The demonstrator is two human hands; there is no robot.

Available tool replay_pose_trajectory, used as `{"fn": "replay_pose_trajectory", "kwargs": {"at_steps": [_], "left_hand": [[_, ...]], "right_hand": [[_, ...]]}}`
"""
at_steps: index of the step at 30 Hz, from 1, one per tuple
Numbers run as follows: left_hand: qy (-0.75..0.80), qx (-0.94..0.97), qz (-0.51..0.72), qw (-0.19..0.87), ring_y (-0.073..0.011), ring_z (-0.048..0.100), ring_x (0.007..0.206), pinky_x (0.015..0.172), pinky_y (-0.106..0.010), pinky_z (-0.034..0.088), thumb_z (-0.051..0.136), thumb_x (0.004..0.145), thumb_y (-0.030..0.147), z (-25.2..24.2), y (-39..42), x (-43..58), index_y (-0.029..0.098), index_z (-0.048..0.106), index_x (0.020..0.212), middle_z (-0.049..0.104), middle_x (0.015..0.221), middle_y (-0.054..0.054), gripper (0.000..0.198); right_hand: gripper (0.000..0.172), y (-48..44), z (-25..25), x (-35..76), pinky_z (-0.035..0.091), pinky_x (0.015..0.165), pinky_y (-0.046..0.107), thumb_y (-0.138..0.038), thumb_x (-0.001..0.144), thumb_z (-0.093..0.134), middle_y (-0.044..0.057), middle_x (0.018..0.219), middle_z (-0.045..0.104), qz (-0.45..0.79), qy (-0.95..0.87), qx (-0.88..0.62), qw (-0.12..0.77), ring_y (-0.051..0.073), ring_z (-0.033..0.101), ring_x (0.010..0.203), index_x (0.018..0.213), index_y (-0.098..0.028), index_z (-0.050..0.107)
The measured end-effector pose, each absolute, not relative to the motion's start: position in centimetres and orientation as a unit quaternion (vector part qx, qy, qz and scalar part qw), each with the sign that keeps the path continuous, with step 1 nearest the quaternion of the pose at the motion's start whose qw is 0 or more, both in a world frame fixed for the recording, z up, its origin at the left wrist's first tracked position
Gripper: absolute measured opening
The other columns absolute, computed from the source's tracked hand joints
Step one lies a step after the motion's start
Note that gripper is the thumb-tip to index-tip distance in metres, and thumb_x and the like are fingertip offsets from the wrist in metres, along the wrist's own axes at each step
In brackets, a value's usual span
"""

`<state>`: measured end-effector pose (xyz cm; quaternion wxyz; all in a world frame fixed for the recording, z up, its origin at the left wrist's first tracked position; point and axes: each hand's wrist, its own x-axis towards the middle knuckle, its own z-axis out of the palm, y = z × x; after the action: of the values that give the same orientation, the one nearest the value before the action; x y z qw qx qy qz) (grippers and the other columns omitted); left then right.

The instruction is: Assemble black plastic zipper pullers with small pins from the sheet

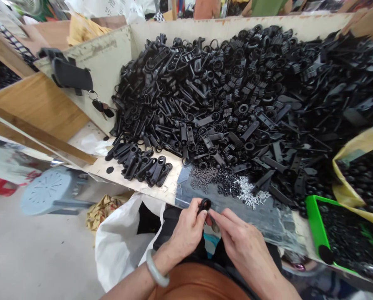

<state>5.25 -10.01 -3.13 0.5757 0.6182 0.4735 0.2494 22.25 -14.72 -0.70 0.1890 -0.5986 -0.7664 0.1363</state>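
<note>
My left hand (pixel 189 227) is closed around a black plastic part with a ring-shaped end (pixel 205 203), held above my lap at the bench edge. Thumb and fingertips of my right hand (pixel 239 233) are pinched together against that part; whatever lies between them is too small to make out. Just beyond my hands lie small brownish pieces (pixel 202 177), small black pieces (pixel 229 183) and silver metal pins (pixel 250 191), in neighbouring heaps on a dark sheet (pixel 214 210). To the left, several similar black ring-ended parts (pixel 157 168) rest in a row.
A large heap of black plastic parts (pixel 205 96) fills the bench behind. On the right stand a green tray (pixel 313 225) and a yellow sack (pixel 346 179) of black pieces. A white sack (pixel 114 246) hangs below left, near a blue stool (pixel 49 189). Keys (pixel 103 109) hang from the left panel.
</note>
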Motion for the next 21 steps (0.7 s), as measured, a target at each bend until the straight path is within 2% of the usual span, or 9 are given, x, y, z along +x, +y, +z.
{"fn": "replay_pose_trajectory", "kwargs": {"at_steps": [5, 8, 12, 15, 19, 21], "left_hand": [[0.504, 0.639, 0.243, 0.527, -0.0202, 0.062, 0.072, 0.072, -0.030, 0.042, 0.044, 0.102, 0.028, -2.8, -9.8, 5.8, 0.024, 0.051, 0.104, 0.063, 0.075, 0.001, 0.008], [0.519, 0.651, 0.240, 0.499, -0.0217, 0.063, 0.073, 0.071, -0.031, 0.041, 0.044, 0.101, 0.027, -2.7, -9.7, 6.2, 0.024, 0.051, 0.100, 0.064, 0.077, -0.001, 0.007], [0.505, 0.684, 0.237, 0.470, -0.0218, 0.063, 0.072, 0.069, -0.031, 0.041, 0.044, 0.099, 0.029, -2.5, -9.8, 6.4, 0.024, 0.053, 0.101, 0.064, 0.078, -0.001, 0.010], [0.499, 0.716, 0.240, 0.425, -0.0216, 0.064, 0.070, 0.067, -0.030, 0.041, 0.046, 0.096, 0.030, -2.3, -9.4, 5.3, 0.025, 0.055, 0.106, 0.065, 0.078, 0.000, 0.014], [0.555, 0.671, 0.293, 0.395, -0.0178, 0.061, 0.063, 0.062, -0.027, 0.041, 0.054, 0.090, 0.035, -1.7, -7.9, 2.9, 0.025, 0.055, 0.094, 0.063, 0.070, 0.003, 0.010], [0.553, 0.612, 0.330, 0.458, -0.0131, 0.053, 0.052, 0.053, -0.023, 0.036, 0.059, 0.088, 0.039, -1.2, -7.3, 2.2, 0.024, 0.053, 0.092, 0.061, 0.064, 0.005, 0.016]], "right_hand": [[0.031, -13.7, 0.7, 20.7, 0.034, 0.044, 0.025, -0.004, 0.090, 0.052, 0.001, 0.084, 0.072, 0.125, -0.744, -0.654, 0.052, 0.013, 0.070, 0.055, 0.102, -0.026, 0.072], [0.032, -12.1, 1.9, 20.1, 0.036, 0.049, 0.026, -0.001, 0.087, 0.056, 0.003, 0.091, 0.074, 0.165, -0.725, -0.669, -0.019, 0.017, 0.074, 0.065, 0.100, -0.024, 0.073], [0.028, -11.7, 3.6, 20.6, 0.042, 0.057, 0.026, -0.004, 0.089, 0.056, 0.005, 0.092, 0.075, 0.199, -0.719, -0.664, -0.047, 0.019, 0.075, 0.073, 0.097, -0.023, 0.074], [0.035, -13.6, 4.6, 22.1, 0.044, 0.056, 0.027, -0.008, 0.093, 0.050, 0.005, 0.092, 0.073, 0.197, -0.718, -0.667, -0.014, 0.019, 0.073, 0.066, 0.110, -0.026, 0.074], [0.040, -14.8, 5.2, 25.5, 0.050, 0.066, 0.029, -0.026, 0.103, 0.038, 0.007, 0.099, 0.075, 0.166, -0.692, -0.684, 0.161, 0.020, 0.073, 0.076, 0.124, -0.026, 0.072], [0.041, -13.4, 5.1, 27.5, 0.046, 0.057, 0.027, -0.042, 0.102, 0.046, 0.003, 0.081, 0.073, 0.147, -0.651, -0.714, 0.209, 0.018, 0.067, 0.064, 0.129, -0.025, 0.071]]}}
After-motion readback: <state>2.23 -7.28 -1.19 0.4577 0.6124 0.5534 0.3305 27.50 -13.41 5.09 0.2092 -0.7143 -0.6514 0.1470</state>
